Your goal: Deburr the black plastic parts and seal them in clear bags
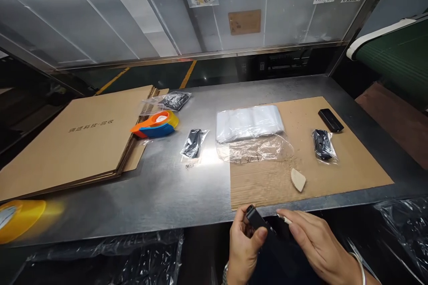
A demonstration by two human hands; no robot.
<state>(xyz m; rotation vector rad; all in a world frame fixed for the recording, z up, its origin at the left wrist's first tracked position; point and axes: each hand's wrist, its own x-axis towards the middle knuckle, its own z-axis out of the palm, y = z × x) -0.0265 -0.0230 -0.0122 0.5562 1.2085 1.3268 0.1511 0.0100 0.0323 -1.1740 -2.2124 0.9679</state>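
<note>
My left hand is closed around a small black rectangular plastic case, held tilted just off the table's front edge. Close by on the right, my right hand pinches a small white piece between thumb and fingers; its kind cannot be made out. Beyond the hands, an off-white wedge-shaped pad lies on a cardboard sheet. Farther right on that sheet are a bare black case and a black case in a clear bag.
A stack of clear plastic bags overlaps the cardboard. Left of it lies another bagged black item. An orange-and-blue tape dispenser sits beside flattened cartons. A yellow tape roll rests at the front left of the metal table.
</note>
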